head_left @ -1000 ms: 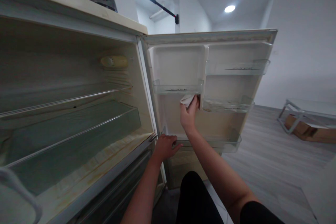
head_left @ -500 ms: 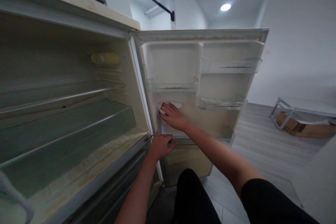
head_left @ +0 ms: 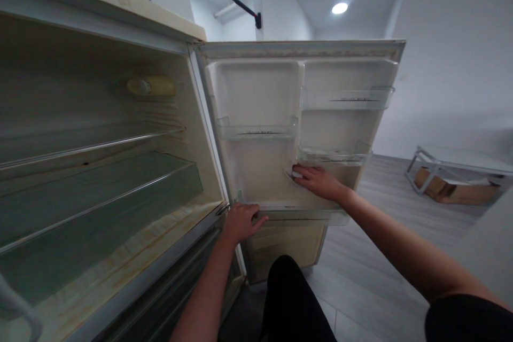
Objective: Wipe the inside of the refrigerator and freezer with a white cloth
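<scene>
An open fridge door [head_left: 256, 85] with clear shelves faces me. My right hand [head_left: 316, 179] presses a white cloth [head_left: 294, 173] against the door's inner panel, below the right-hand middle shelf [head_left: 336, 156]. Part of the cloth is hidden under the fingers. My left hand [head_left: 241, 220] rests at the left end of the lower door shelf [head_left: 304, 217], near the hinge side, with its thumb apart from the fingers and nothing in it.
On the left, the fridge interior [head_left: 180, 91] holds glass shelves and a green-tinted drawer [head_left: 120, 197] above a stained ledge. A low table [head_left: 468, 157] with a cardboard box [head_left: 457, 189] under it stands at right. My knee is below the door.
My right hand has moved right across the door panel with the cloth, from near the hinge side to the middle. The left hand stays at the shelf end. The view has shifted slightly.
</scene>
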Demonstrator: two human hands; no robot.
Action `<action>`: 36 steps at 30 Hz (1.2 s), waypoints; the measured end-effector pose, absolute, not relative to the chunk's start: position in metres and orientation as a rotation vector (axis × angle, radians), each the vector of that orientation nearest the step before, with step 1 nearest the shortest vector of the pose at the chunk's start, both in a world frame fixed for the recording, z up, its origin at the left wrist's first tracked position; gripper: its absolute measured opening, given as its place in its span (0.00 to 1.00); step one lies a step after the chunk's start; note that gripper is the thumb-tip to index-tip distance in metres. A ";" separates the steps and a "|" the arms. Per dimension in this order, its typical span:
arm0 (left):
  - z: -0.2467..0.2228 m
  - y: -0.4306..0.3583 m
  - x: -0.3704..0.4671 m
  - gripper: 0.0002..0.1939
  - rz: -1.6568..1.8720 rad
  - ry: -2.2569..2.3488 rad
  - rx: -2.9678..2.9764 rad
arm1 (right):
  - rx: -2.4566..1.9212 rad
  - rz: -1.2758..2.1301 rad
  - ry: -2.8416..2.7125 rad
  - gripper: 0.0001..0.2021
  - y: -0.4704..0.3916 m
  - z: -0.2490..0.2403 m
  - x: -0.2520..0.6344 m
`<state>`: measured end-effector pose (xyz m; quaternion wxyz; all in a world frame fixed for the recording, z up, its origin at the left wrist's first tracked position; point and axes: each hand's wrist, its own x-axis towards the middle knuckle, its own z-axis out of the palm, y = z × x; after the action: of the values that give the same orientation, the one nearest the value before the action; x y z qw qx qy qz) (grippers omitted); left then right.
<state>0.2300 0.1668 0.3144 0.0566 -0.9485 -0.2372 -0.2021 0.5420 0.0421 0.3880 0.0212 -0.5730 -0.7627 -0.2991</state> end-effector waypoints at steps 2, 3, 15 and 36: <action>0.315 0.166 0.232 0.21 -0.618 -0.729 -2.869 | -1.950 -0.970 -2.239 0.20 0.020 0.389 0.561; 0.315 0.166 0.233 0.21 -0.622 -0.731 -2.867 | -2.041 -0.994 -2.155 0.20 0.011 0.390 0.568; 0.319 0.159 0.244 0.20 -0.612 -0.781 -2.844 | -2.307 -0.758 -2.040 0.20 0.026 0.385 0.555; 0.319 0.159 0.252 0.20 -0.599 -0.834 -2.842 | -1.483 -0.231 -2.702 0.31 0.175 0.387 0.418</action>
<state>0.2524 0.1593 0.3190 0.0598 -0.9389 -0.2754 -0.1979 0.4177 0.1746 0.3867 0.0256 -0.4797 -0.8739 -0.0746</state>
